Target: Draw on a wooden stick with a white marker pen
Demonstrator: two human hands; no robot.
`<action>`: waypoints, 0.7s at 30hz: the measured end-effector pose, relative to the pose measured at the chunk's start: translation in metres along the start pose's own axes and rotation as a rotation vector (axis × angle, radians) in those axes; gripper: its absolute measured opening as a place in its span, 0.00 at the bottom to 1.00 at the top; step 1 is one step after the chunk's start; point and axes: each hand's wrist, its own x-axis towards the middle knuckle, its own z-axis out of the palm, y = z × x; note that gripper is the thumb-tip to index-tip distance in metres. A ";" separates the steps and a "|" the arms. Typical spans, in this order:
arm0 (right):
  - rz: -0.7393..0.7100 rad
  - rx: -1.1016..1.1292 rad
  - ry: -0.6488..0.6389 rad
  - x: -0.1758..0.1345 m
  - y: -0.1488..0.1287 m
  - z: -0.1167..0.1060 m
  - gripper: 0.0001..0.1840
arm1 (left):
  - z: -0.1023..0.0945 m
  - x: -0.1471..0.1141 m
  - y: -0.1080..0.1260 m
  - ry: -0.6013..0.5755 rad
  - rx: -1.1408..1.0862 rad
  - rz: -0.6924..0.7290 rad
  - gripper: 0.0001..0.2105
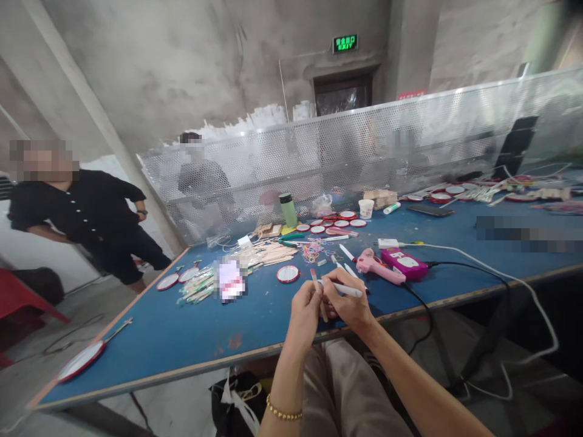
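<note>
Near the table's front edge, my left hand (304, 308) is closed around a flat wooden stick (314, 277) whose upper end looks reddish. My right hand (351, 305) grips a white pen (350, 291), its tip end pointing at the stick. The two hands touch or nearly touch, and the fingers partly hide the middle of the stick. Just beyond them lies a round white disc with a red rim (288, 274). To the right of my hands rests a pink glue gun (379, 267), beside a magenta box (404, 263) with a cable.
On the blue table (182, 340) lie a pile of wooden sticks (273, 252), a phone (231, 280), colourful rubber bands (314, 250) and several red-rimmed discs. A green bottle (288, 210) and a white cup (366, 209) stand by the perforated screen (282, 158). A person (86, 206) stands left.
</note>
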 end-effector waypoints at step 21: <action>0.024 0.027 -0.020 0.001 -0.001 -0.001 0.12 | -0.002 0.003 -0.005 0.005 0.039 0.037 0.20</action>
